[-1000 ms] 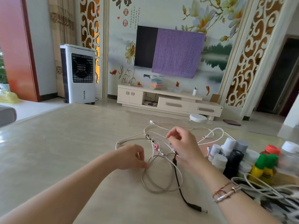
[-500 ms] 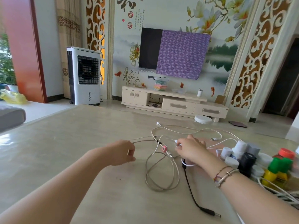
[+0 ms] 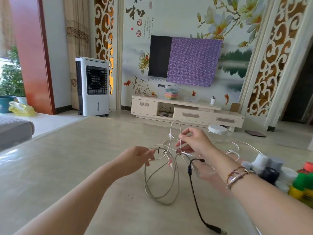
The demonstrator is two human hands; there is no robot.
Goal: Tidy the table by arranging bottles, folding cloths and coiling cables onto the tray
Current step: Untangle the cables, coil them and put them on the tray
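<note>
1. Left hand [image 3: 135,160] pinches the grey cable [image 3: 160,187] at its top; fingers curled round it; the loops hang below the grip onto the table [image 3: 67,158].
2. Right hand [image 3: 196,141] pinches a white cable [image 3: 176,128] between thumb and forefinger, other fingers loosely spread; its loop stands above the grip.
3. Black cable [image 3: 194,192] trails from under the right hand toward the near edge.
4. Bottles [image 3: 269,173] cluster right of the right wrist.

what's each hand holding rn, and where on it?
Left hand pinches the grey cable at the top of its loops. Right hand pinches a raised loop of the white cable, below the loop's top.
</note>
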